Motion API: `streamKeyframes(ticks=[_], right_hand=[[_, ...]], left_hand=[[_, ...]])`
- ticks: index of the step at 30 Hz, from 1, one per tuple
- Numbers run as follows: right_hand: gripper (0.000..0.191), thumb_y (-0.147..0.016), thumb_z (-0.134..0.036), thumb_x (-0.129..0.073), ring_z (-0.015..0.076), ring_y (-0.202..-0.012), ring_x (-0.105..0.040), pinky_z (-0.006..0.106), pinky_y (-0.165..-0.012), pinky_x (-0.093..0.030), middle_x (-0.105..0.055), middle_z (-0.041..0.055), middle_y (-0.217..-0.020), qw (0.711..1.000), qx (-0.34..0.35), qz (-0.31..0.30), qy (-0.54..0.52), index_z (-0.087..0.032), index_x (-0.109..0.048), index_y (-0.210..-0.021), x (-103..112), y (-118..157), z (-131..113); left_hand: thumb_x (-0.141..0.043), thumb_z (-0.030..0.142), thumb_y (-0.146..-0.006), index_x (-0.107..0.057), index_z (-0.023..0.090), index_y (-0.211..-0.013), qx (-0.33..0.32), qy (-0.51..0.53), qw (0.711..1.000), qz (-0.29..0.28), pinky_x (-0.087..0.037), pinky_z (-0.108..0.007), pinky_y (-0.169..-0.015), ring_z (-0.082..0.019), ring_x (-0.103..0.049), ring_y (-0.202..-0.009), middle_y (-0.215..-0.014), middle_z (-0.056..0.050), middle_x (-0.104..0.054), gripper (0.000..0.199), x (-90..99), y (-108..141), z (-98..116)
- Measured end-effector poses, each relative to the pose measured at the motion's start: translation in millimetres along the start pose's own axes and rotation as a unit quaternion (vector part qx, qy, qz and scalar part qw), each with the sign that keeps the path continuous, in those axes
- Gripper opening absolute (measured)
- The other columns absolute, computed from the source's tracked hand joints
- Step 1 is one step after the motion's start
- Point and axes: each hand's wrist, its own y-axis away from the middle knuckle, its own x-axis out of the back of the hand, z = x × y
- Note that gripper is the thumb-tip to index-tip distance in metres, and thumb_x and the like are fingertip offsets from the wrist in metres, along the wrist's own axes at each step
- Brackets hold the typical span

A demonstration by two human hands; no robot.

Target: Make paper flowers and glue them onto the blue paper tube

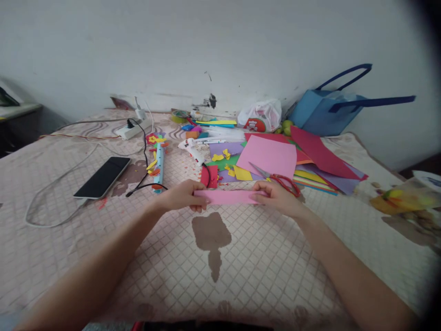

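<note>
- Left hand (184, 195) pinches one end of a pink paper strip (228, 197).
- Right hand (275, 197) pinches the other end.
- The strip goes straight across between them, at the middle of the counter (165, 262).
- Scissors (274, 177) with red handles lie just past the right hand, partly on a pink sheet (270, 154).
- A white glue gun (195, 153) lies past the strip.
- A black phone (102, 178) lies off to the left.

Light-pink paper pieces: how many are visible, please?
2: a narrow pink strip between the left hand and right hand; a broad pink sheet beyond them. Others may be hidden.
</note>
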Motion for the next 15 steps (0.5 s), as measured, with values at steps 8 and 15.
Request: streamKeyframes(ticks=[8,15], right_hand=[[0.037,-0.079,-0.039,-0.062,0.0103,-0.058,-0.048,0.022,-0.050,-0.036,-0.054,-0.0040,-0.069,0.982,-0.046,-0.093,-0.157,-0.022,-0.049,-0.109,-1,5,5],[0.018,-0.081,-0.034,-0.060,0.0149,-0.080,-0.057,0.028,-0.069,-0.048,-0.060,0.0025,-0.092,0.985,0.009,-0.069,-0.155,-0.022,-0.062,-0.095,-22,9,-8]], left_hand=[[-0.068,0.040,-0.073,-0.057,0.012,-0.075,0.000,0.104,0.981,0.163,-0.045,-0.016,-0.050,-0.007,-0.057,-0.055,-0.069,-0.002,-0.064,0.030,10.9,-7,-7],[-0.061,0.038,-0.081,-0.057,0.012,-0.092,-0.061,0.282,0.928,0.237,-0.050,-0.024,-0.065,-0.013,-0.065,-0.068,-0.078,-0.006,-0.067,0.028,1.9,-14,-9]])
